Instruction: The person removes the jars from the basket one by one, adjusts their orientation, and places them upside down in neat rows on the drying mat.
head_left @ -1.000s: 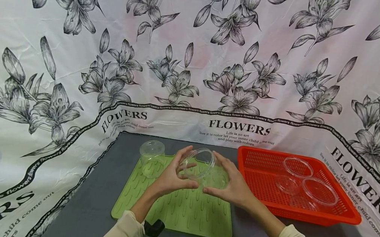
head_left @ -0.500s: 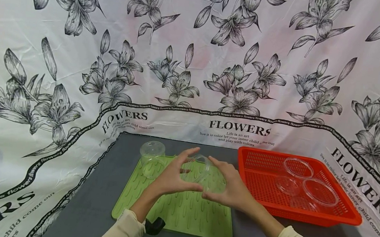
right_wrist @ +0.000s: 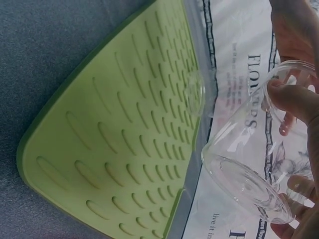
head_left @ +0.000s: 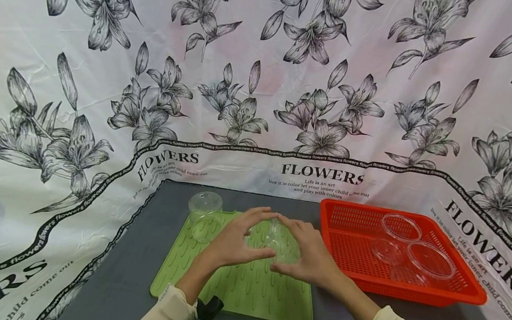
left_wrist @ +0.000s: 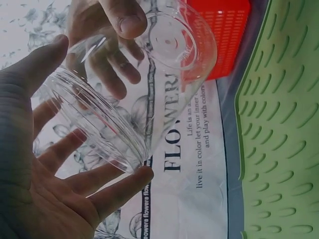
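Note:
A clear plastic jar [head_left: 275,237] is held in the air over the green ridged mat [head_left: 244,291], lying on its side. My left hand [head_left: 236,240] is curled round its mouth end, where the ridged rim [left_wrist: 99,122] shows in the left wrist view. My right hand [head_left: 311,252] holds the jar from the other side, with the round base [right_wrist: 244,186] facing out and down in the right wrist view. The fingertips of both hands meet or nearly meet above the jar in the head view. Transparency makes the jar's outline faint there.
Another clear jar [head_left: 205,219] stands upright at the mat's back left corner. To the right is a red plastic basket [head_left: 342,272] holding clear jars, one behind [head_left: 401,228] and one in front [head_left: 432,261]. A flower-printed cloth [head_left: 237,168] hangs behind the grey table.
The jar has turned between my hands: its mouth faced the head camera earlier and now points left. My fingertips have drawn closer together. The basket and the other jars have stayed put.

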`<state>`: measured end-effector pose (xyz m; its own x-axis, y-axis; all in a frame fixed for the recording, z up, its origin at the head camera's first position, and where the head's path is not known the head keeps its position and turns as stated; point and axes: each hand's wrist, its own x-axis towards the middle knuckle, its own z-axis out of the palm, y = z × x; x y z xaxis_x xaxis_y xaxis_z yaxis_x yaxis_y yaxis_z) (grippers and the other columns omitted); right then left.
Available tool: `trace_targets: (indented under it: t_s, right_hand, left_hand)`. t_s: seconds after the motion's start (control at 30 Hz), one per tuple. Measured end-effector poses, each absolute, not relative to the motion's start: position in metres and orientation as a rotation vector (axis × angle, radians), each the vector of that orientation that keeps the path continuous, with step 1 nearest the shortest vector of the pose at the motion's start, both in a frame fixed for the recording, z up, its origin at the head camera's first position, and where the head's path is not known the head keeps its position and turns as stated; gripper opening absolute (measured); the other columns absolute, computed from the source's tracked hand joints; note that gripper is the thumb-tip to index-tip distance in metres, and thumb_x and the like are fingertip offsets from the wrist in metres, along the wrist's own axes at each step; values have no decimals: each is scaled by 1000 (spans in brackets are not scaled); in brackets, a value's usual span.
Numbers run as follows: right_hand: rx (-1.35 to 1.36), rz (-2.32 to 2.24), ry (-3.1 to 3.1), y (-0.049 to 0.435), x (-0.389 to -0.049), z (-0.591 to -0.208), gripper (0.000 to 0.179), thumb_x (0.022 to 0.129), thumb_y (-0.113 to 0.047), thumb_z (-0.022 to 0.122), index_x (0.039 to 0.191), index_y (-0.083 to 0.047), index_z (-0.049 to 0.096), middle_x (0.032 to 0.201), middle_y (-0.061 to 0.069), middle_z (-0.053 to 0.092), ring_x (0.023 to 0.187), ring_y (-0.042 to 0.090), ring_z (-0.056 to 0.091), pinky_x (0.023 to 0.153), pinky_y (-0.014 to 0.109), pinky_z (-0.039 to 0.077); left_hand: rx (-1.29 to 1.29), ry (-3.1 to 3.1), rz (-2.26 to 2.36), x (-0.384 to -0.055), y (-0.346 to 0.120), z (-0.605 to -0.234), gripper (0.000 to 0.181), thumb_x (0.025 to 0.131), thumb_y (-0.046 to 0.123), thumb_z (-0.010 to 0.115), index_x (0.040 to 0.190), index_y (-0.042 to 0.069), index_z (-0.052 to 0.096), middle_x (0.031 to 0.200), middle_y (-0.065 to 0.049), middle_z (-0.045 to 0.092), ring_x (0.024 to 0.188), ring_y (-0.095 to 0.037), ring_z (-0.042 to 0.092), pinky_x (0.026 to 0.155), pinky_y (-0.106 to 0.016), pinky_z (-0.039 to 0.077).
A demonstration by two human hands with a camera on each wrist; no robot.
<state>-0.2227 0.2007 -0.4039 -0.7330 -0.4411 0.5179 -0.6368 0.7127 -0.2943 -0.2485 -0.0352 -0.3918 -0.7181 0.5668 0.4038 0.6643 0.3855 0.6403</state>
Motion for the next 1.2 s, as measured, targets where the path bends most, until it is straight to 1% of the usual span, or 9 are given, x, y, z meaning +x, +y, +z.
trace_targets:
  t_s: [0.13,0.27,0.37,0.5,0.63,0.83,0.97,1.07,1.2]
  right_hand:
    - [822,641,-2510,200,-222,-405,110,66,-43,95,158,-23,38,139,10,61,122,29,56,92,52,46]
    - [824,653,-2495,200,-223,-406,111,65,-43,96,158,-22,39,142,10,59,123,30,55,92,51,45]
    - [831,657,-2465,200,-224,-408,113,64,-44,96,158,-20,39,146,12,56,127,32,54,93,53,45]
    - [832,697,-2430,202,-225,-407,116,63,-44,97,159,-20,37,150,13,52,133,35,51,98,58,43]
    - [831,764,-2411,205,-225,-407,116,64,-44,96,160,-21,35,154,14,48,136,36,48,101,63,39]
    - [797,864,-2406,210,-225,-407,116,66,-43,95,161,-25,31,158,12,43,141,36,43,107,71,33]
    - [784,944,-2394,212,-225,-406,118,66,-40,95,162,-25,29,159,12,41,141,36,43,107,71,32]
    - [768,996,-2395,213,-225,-406,119,65,-37,96,162,-24,28,160,12,40,142,37,41,106,71,33]
    - [713,1062,-2427,214,-223,-406,119,66,-37,95,163,-29,26,161,11,38,145,38,38,106,74,36]
  left_hand:
    - [-1115,-2505,-1278,-248,-35,-393,71,88,40,79,152,33,48,163,-1,38,145,-33,45,97,-58,56]
    - [-1100,-2486,-1330,-248,-36,-394,70,88,39,79,151,32,49,162,-1,39,145,-33,45,97,-59,56]
    - [-1065,-2483,-1392,-249,-38,-397,69,89,37,79,150,33,49,162,1,39,145,-31,45,98,-59,55]
    - [-1002,-2473,-1476,-251,-41,-403,68,89,36,80,149,39,48,162,6,39,145,-28,46,100,-57,55]
    - [-971,-2411,-1585,-253,-44,-409,68,89,32,80,148,42,48,161,5,40,144,-32,47,101,-56,54]
    - [-971,-2297,-1739,-254,-50,-415,68,92,22,77,150,36,46,160,2,41,145,-40,44,102,-57,54]
    - [-969,-2232,-1848,-255,-56,-420,67,93,18,75,151,33,45,161,-3,40,145,-43,42,104,-57,53]
    - [-976,-2179,-1944,-256,-60,-422,65,96,16,72,153,28,44,164,-7,35,146,-45,40,104,-53,54]
    - [-1031,-2057,-2094,-259,-64,-426,65,98,14,69,155,14,39,166,-16,27,145,-49,39,99,-42,58]
